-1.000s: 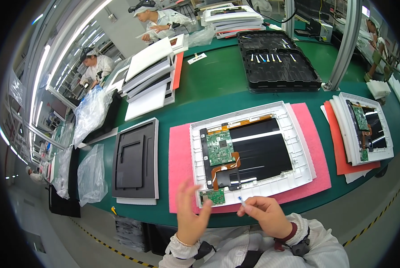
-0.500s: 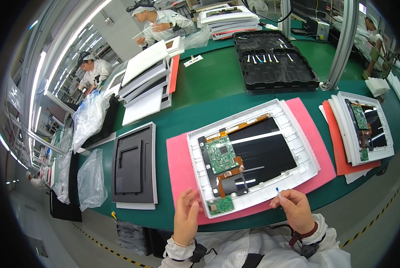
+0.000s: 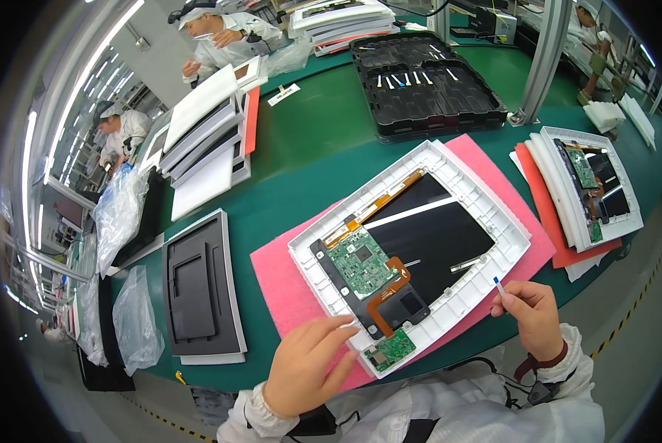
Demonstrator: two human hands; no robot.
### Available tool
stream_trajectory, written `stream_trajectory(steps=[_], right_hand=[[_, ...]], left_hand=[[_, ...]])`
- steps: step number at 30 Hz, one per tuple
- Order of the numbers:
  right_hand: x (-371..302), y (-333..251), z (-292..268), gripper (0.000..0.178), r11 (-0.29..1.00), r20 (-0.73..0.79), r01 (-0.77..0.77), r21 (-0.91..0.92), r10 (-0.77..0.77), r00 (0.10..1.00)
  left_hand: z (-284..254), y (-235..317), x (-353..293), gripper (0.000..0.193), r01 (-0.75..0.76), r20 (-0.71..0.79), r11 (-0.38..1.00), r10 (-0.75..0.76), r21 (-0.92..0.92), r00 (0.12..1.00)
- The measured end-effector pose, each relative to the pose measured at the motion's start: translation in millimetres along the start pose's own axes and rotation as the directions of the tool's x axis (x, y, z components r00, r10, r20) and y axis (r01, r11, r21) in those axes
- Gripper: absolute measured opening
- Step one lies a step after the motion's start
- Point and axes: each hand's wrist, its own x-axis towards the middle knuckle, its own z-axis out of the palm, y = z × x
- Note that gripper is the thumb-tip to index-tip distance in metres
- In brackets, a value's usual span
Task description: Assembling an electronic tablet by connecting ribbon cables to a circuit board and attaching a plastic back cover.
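Observation:
A white plastic device housing (image 3: 486,262) lies tilted on a pink foam sheet (image 3: 279,269). Inside it are a dark panel, a large green circuit board (image 3: 362,260), an orange flex cable (image 3: 384,304) and a smaller green board (image 3: 391,350) at the near corner. My left hand (image 3: 309,365) has its fingers apart at the housing's near left edge, beside the small board; whether the fingertips touch it I cannot tell. Off the near right edge, my right hand (image 3: 532,316) pinches a short flat ribbon cable (image 3: 498,286) with a blue end.
Left of the foam lies a dark grey panel (image 3: 201,288), with a clear plastic bag (image 3: 137,325) beyond. Stacked white panels (image 3: 205,133) stand behind. A black tray (image 3: 430,88) holds several ribbon cables. A similar housing (image 3: 630,214) sits on the right. Co-workers sit beyond.
My left hand has come over the housing's near left edge. The housing and foam appear turned counterclockwise. My right hand, still pinching the ribbon cable, has shifted right; the whole view has moved too.

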Motion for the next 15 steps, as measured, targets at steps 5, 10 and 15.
stream_trajectory(steps=[5, 10, 15], right_hand=[[-1, -14, 18, 0.014, 0.997, 0.025, -0.034, -0.065, 0.035, 0.999], [5, -21, 30, 0.018, 0.974, 0.170, -0.228, -0.018, 0.228, 0.959], [21, -31, 45, 0.017, 0.933, 0.217, -0.358, -0.021, 0.354, 0.910]], left_hand=[[26, -23, 57, 0.019, -0.106, -0.048, 0.994, 0.106, -0.007, 0.993], [53, -41, 74, 0.016, -0.113, -0.115, 0.991, 0.105, -0.066, 0.988], [56, -47, 81, 0.021, -0.119, -0.109, 0.989, 0.109, -0.091, 0.988]])
